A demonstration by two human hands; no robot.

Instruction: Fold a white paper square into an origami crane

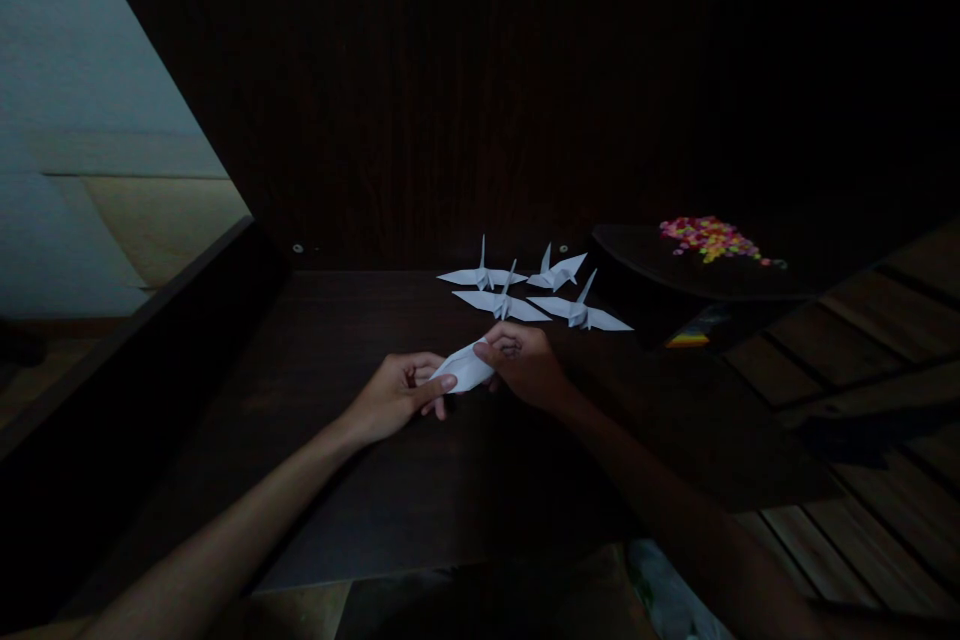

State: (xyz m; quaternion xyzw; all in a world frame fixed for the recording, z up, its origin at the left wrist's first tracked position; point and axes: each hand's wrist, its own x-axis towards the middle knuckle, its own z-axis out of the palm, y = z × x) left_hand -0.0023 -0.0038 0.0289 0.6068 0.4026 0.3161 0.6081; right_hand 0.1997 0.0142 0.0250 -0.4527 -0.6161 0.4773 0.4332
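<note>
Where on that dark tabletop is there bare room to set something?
Bare tabletop lies between the side board and left hand, back to the upright panel. Four paper cranes crowd the area beyond the right hand; the right is too dark to judge.

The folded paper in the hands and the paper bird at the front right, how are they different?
The folded paper is held between the left hand and right hand; the paper bird sits on the dark surface, untouched.
The folded paper is a compact, pointed shape; the paper bird has spread wings and a thin point sticking up.
Both are white and folded.
</note>
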